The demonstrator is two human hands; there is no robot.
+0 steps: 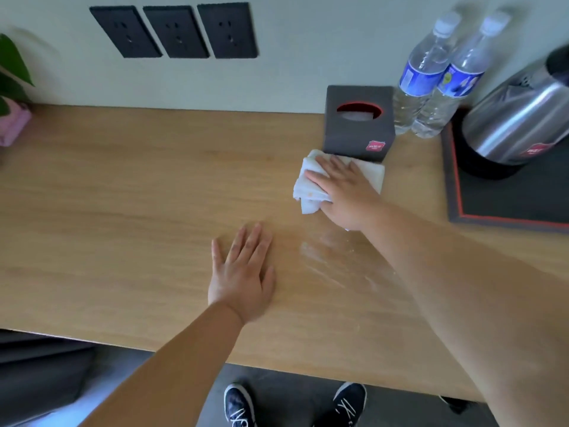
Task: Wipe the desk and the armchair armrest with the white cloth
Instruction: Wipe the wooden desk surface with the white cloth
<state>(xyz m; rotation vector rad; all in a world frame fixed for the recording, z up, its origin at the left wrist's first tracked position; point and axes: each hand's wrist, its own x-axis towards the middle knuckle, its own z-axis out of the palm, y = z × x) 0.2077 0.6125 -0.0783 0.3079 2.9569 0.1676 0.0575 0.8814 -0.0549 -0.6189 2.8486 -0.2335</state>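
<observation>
Okay, labels first: the dark tissue box [358,123] carries a small red badge on its front corner, text too blurred to read. Same sort of red badge on the steel kettle [517,118], also unreadable. Two water bottles [431,78] have blue wrap labels, lettering smeared, nothing legible.

I see the right hand [345,192] pressed flat, fingers spread, on the white cloth [311,186], pinning it against the desk [123,195] rather than gripping it in a fist. The cloth is crumpled, sits just in front of the tissue box and touches its base edge. The left hand [243,272] lies palm down and relaxed on bare wood, holding nothing, well apart from the cloth.

Faint streaks [332,254] show on the wood between the two hands, under the right forearm.

The kettle stands on a dark tray [508,204] with a red border line at the desk's right end; the bottles stand just beside the tray and tissue box, against the wall. At far left, a green leaf [12,60] and something pink [12,124], cut off by the frame edge.

The desk is light wood grain, set against a pale wall with three black sockets [175,32] in a row. Below the desk edge are a grey floor, two dark sneakers [292,405] with white laces, and a dark shape [40,374] at lower left that I cannot identify.
</observation>
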